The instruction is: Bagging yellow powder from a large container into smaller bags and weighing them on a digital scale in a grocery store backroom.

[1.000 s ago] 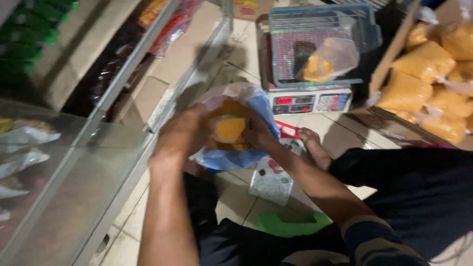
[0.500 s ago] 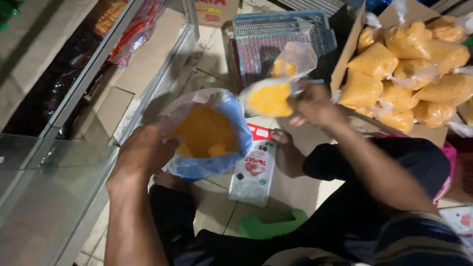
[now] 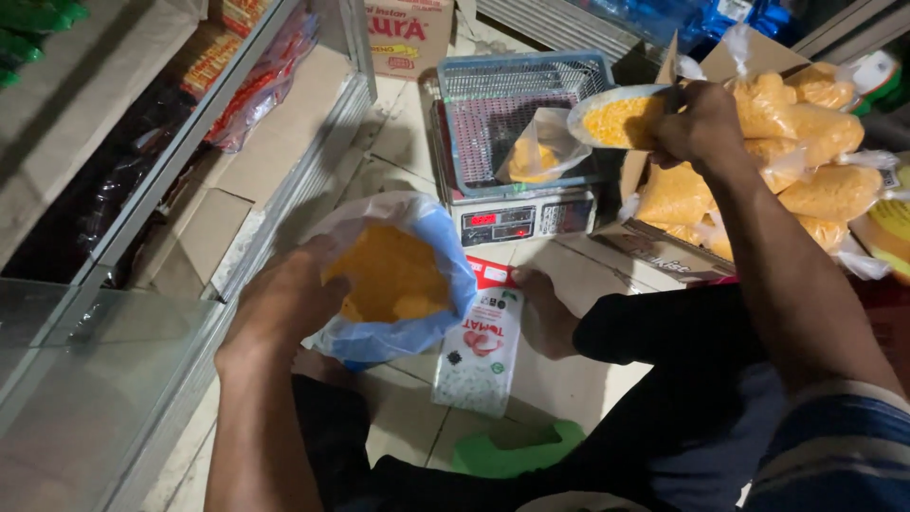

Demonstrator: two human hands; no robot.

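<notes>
Left hand (image 3: 284,303) grips the rim of the big blue sack (image 3: 417,284) of yellow crumbs on the tiled floor (image 3: 398,161), right hand (image 3: 701,123) clutches a full scoop (image 3: 616,116) over the scale basket (image 3: 521,104), beside a box (image 3: 664,242) of filled yellow bags.

The right hand (image 3: 700,123) has carried its full scoop (image 3: 618,116) from the big sack (image 3: 398,280) up to the scale basket (image 3: 517,118).

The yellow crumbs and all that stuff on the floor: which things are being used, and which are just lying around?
In use: big sack held by left hand; full scoop in right hand; small bag in basket on scale.

Lying about: white pouch; green thing; filled bags in box.
</notes>
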